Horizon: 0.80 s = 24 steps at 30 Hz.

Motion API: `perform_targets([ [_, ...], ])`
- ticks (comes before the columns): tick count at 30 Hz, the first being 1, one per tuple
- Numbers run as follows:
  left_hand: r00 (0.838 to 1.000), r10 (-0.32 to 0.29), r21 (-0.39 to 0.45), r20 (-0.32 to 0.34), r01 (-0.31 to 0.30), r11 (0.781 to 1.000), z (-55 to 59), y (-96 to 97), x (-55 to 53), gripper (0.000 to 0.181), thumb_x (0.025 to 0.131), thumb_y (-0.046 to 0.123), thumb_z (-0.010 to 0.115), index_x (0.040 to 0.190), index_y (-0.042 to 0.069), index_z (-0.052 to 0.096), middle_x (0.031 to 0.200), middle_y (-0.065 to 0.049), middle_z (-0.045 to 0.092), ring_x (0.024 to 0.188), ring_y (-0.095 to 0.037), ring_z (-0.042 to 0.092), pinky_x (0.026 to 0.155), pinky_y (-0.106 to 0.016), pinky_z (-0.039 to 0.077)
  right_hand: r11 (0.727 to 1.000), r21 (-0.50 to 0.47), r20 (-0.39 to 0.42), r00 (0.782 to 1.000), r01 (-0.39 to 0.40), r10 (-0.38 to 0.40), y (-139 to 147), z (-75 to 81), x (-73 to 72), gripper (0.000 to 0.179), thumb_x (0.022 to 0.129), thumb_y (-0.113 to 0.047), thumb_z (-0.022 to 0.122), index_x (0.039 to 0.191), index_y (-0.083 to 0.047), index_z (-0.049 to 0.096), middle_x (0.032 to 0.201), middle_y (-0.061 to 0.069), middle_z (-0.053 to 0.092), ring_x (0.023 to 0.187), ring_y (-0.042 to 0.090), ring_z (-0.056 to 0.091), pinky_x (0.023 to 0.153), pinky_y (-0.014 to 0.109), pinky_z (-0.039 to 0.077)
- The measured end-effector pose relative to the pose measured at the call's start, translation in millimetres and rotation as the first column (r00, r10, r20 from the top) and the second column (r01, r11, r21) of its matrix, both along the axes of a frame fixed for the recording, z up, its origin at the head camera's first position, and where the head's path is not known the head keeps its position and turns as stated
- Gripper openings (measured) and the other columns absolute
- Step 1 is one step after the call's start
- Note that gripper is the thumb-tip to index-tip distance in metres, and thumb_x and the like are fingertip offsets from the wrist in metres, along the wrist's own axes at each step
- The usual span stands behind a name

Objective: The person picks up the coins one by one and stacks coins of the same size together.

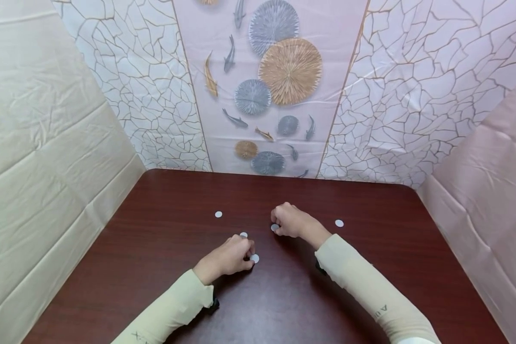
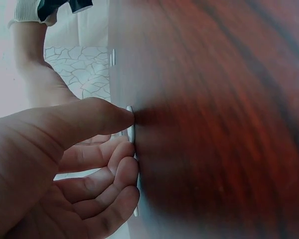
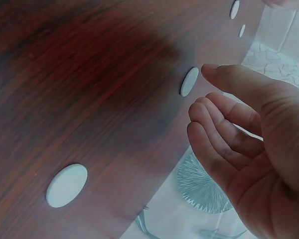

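Several small flat white discs lie on the dark red-brown table. One white disc sits between the thumb and forefinger of my left hand, which pinches its edges down at the table surface. In the left wrist view this disc shows edge-on, partly covered by the fingers. My right hand is bent over a second white disc. From the right wrist, that disc lies flat by the thumb tip, with a gap between thumb and loosely bent fingers; nothing is held there.
Another white disc lies just beyond my left hand, and one farther back on the left. To the right of my right hand is a further disc. Patterned cloth hangs behind the wooden table, with plain cloth at both sides.
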<state>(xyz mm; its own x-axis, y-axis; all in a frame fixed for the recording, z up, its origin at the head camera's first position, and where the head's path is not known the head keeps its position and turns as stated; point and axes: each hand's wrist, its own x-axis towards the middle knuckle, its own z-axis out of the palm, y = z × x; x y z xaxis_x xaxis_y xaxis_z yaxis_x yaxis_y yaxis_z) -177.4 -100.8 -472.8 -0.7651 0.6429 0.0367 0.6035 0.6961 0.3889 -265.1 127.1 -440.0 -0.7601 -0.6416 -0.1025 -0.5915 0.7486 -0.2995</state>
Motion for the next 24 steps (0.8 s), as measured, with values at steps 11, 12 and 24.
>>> perform_targets([
  [11, 1.000, 0.002, -0.011, -0.006, -0.002, 1.000, 1.3, 0.8, 0.6, 0.012, 0.088, 0.013, 0.081, 0.091, 0.007, 0.070, 0.080, 0.001, 0.070, 0.068, -0.007, 0.059, 0.065, -0.021, 0.050, 0.999, 0.048, 0.056, 0.998, -0.007, 0.004, -1, -2.2, -9.8, 0.016, 0.088, -0.009, 0.082, 0.102, -0.005, 0.075, 0.093, 0.006, 0.072, 0.082, 0.014, 0.065, 0.076, 0.031, 0.058],
  [12, 1.000, 0.004, -0.015, -0.008, -0.004, 1.000, 1.3, 0.9, 0.3, 0.012, 0.088, 0.013, 0.080, 0.091, 0.007, 0.070, 0.081, 0.001, 0.070, 0.069, -0.006, 0.059, 0.066, -0.021, 0.050, 0.998, 0.055, 0.062, 0.998, -0.009, 0.006, -1, -1.9, -10.7, 0.016, 0.088, -0.009, 0.082, 0.101, -0.005, 0.075, 0.093, 0.006, 0.072, 0.081, 0.013, 0.065, 0.075, 0.031, 0.057],
  [24, 1.000, 0.011, -0.010, -0.003, -0.011, 1.000, 1.0, 1.2, 0.4, 0.013, 0.088, 0.013, 0.081, 0.089, 0.008, 0.069, 0.075, 0.003, 0.066, 0.063, -0.003, 0.050, 0.061, -0.020, 0.046, 0.983, 0.156, 0.116, 0.990, -0.092, 0.074, -9, 3.5, -20.6, 0.009, 0.090, -0.012, 0.083, 0.099, -0.011, 0.080, 0.094, 0.003, 0.075, 0.081, 0.011, 0.068, 0.073, 0.029, 0.058],
])
